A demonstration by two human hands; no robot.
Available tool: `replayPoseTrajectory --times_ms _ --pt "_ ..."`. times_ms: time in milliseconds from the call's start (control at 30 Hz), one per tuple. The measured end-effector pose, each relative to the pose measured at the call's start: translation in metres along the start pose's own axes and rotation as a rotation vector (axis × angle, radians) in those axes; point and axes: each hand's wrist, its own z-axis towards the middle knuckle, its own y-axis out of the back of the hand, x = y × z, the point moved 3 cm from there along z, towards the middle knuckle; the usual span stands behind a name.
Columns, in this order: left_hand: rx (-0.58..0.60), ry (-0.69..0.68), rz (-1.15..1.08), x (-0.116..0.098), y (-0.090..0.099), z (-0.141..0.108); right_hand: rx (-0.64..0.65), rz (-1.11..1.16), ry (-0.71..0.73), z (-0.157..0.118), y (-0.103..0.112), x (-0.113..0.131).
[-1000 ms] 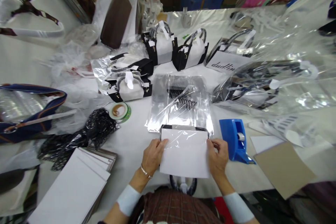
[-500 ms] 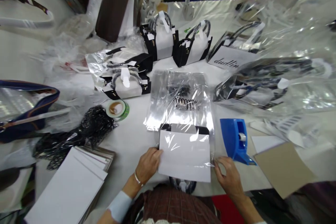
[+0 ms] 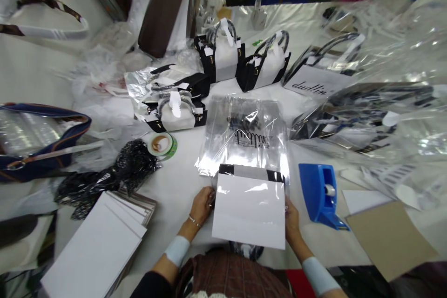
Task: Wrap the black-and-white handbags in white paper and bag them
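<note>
In front of me a black handbag [image 3: 226, 170] lies with a white board [image 3: 248, 209] over it, inside a clear plastic bag [image 3: 251, 116] with black lettering. My left hand [image 3: 202, 204] grips the left edge of the wrapped handbag, fingers curled and partly hidden. At the right edge my right hand [image 3: 292, 220] is closed on it too, fingertips hidden behind the board. Dark handles [image 3: 246, 250] stick out below the board toward my body.
Several handbags [image 3: 223, 53] stand at the back. A blue tape dispenser [image 3: 318, 195] is on the right beside a brown board [image 3: 389, 237]. Left are tape rolls [image 3: 160, 143], crumpled black plastic [image 3: 134, 165] and stacked white boards [image 3: 96, 247].
My right hand has closed in from the right onto the wrapped handbag's edge. My left hand has shifted lower behind its left edge. The board looks slightly raised.
</note>
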Motion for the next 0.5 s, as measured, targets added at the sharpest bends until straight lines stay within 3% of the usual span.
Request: replayPoseTrajectory --times_ms 100,167,333,400,500 --pt "0.018 0.170 -0.134 0.002 -0.003 -0.035 0.007 -0.073 -0.036 -0.028 0.006 -0.009" --pt "0.033 0.177 -0.169 0.004 0.004 -0.065 0.000 -0.121 -0.079 -0.056 0.011 -0.014" --pt "0.167 0.161 -0.140 0.005 0.044 -0.127 0.128 -0.138 -0.159 -0.136 0.017 -0.014" --pt "0.260 0.104 -0.120 -0.005 0.066 -0.144 0.209 -0.100 -0.212 -0.161 0.021 -0.011" --pt "0.326 -0.103 -0.098 -0.030 0.095 -0.153 0.353 -0.053 -0.280 -0.177 0.025 -0.002"
